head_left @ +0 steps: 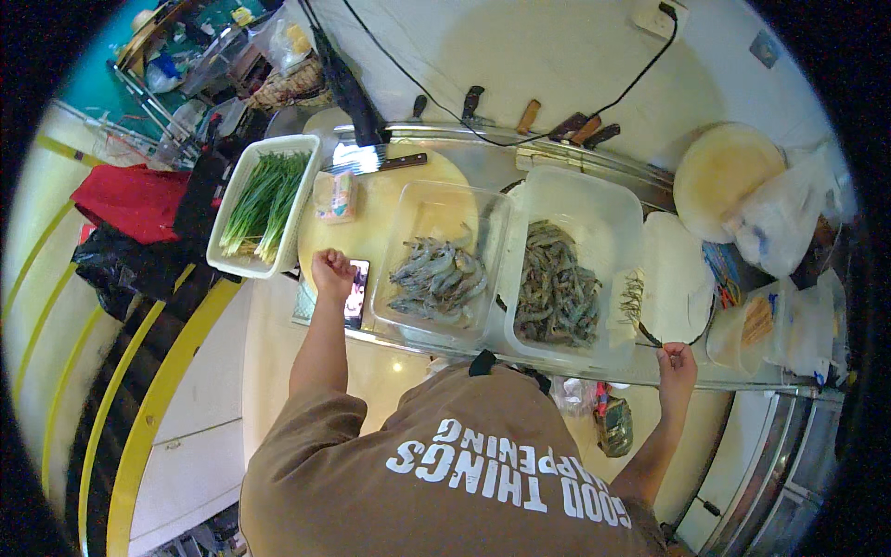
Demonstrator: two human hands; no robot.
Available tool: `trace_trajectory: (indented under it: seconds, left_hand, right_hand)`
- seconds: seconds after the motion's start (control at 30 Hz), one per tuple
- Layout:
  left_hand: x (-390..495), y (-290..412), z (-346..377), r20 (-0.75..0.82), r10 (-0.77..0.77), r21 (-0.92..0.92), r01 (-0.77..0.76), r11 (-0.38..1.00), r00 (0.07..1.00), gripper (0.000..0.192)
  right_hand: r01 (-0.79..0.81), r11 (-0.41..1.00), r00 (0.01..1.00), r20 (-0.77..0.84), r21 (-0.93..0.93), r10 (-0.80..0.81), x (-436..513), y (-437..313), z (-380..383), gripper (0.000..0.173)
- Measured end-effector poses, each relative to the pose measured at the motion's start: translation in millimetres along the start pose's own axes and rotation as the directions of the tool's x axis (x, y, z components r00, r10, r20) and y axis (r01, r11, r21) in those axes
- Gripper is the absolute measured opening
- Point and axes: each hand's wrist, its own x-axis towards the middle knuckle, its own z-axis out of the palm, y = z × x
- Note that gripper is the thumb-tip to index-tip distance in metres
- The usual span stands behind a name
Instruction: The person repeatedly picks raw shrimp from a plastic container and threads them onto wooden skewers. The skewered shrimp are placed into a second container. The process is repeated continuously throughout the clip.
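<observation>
My left hand, its fingers curled, is over the near left edge of a round cutting board, beside a smartphone; whether it holds anything cannot be told. My right hand pinches something small near the end of a dark curved rim, by a white oval lid or tray. Between my hands stand two clear plastic tubs, each with raw shrimp inside. Thin dark shrimp veins or legs lie on a pale strip at the right tub's side.
A white basket of green onions stands at the left. A knife and a small packet rest on the board. Several knives stand in a rack along the wall. Plastic containers and a plastic bag are at the right.
</observation>
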Motion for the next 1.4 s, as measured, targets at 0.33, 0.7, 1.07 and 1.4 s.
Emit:
trace_trajectory:
  seconds: [0.33,0.7,1.07,1.4]
  left_hand:
    - [-31.6,-44.0,158.9,0.619,-0.303,0.736,-0.670,-0.101,0.725,0.035]
    - [-137.8,-160.0,266.3,0.909,-0.242,0.317,-0.940,-0.125,0.339,0.022]
    - [-58.9,-348.7,322.1,0.500,-0.456,0.409,-0.664,-0.626,0.737,0.029]
    - [-91.5,-248.6,361.5,0.534,-0.679,0.349,-0.863,-0.366,0.504,0.045]
  right_hand:
    - [-0.007,1.000,0.997,-0.080,0.015,0.008,-17.5,-15.0,-1.1,0.010]
    - [0.051,0.996,0.994,-0.103,0.067,-0.043,-14.0,-28.5,-3.8,0.010]
    - [0.066,0.983,0.996,-0.076,0.170,-0.054,-22.0,-60.4,22.4,0.009]
    - [0.057,0.969,0.998,-0.050,0.239,-0.046,-32.8,-66.7,12.8,0.017]
